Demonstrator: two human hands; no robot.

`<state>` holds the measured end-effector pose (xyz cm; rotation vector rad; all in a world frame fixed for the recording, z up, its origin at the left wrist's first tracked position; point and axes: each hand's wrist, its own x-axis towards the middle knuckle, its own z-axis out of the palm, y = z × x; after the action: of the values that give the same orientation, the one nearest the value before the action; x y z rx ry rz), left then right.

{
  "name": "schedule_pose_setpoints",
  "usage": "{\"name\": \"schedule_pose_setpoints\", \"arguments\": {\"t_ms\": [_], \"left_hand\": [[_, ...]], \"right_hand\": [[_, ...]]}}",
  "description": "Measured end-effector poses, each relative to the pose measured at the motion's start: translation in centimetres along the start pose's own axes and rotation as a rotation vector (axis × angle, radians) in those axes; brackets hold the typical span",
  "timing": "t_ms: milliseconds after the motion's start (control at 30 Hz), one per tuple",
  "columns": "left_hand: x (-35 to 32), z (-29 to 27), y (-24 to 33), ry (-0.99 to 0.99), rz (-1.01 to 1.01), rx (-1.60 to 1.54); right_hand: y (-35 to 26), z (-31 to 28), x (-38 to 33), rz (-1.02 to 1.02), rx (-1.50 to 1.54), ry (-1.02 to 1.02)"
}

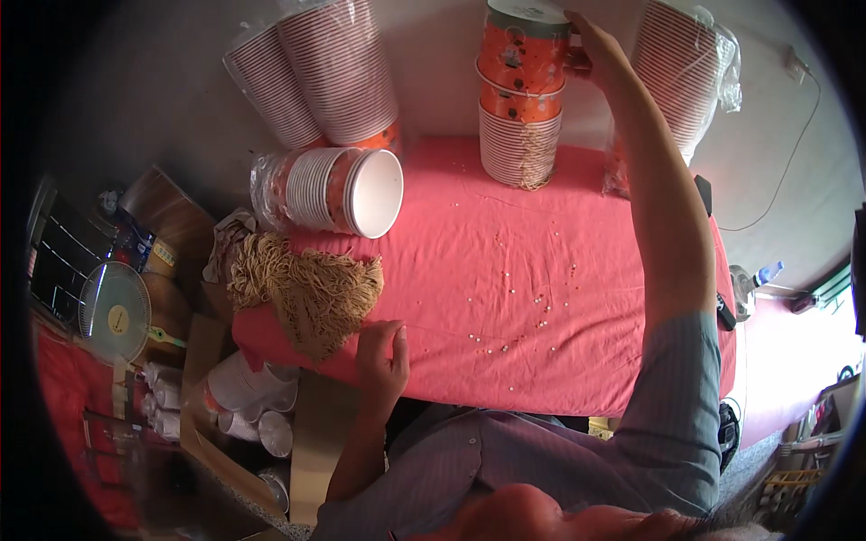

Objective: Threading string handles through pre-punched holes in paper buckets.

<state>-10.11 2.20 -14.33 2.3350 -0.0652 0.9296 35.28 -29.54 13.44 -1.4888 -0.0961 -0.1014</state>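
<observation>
A tall stack of orange paper buckets (520,63) stands upright at the table's far side, with white rims and a printed pattern. My right hand (586,50) reaches to its top; the fingers grip the right side of the uppermost bucket, whose pale base faces up. Tan strings (534,153) hang down the front of the lower stacked rims. Closer to me, my left hand (383,356) is closed at the table's front left edge, thumb near the bent fingers. What it pinches, if anything, is too small to tell. Beside it lies a heap of tan strings (316,288).
A wrapped stack of buckets (374,194) lies on its side at the left. Behind it lean tall nested stacks (338,72); another wrapped stack (681,77) stands far right. Small pale bits (512,291) dot the red cloth (442,261). An open carton (320,442) holds white cups.
</observation>
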Motion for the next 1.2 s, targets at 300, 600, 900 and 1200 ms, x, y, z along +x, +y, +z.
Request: {"name": "schedule_pose_setpoints", "arguments": {"t_ms": [300, 600, 900, 1200], "left_hand": [[-0.1, 0.5, -0.3, -0.013, -0.016, -0.021], [-0.3, 0.3, -0.4, -0.040, -0.030, -0.016], [-0.2, 0.5, 0.7, -0.045, -0.114, -0.088], [-0.8, 1.2, -0.2, -0.031, -0.135, -0.126]], "right_hand": [[2.6, 0.4, 2.4, 0.124, -0.138, -0.045], [4.4, 0.6, 0.0, 0.104, 0.031, 0.006], [12.1, 1.4, -5.7, -0.160, 0.496, 0.022], [11.5, 2.1, -8.0, 0.017, 0.452, -0.018]]}}
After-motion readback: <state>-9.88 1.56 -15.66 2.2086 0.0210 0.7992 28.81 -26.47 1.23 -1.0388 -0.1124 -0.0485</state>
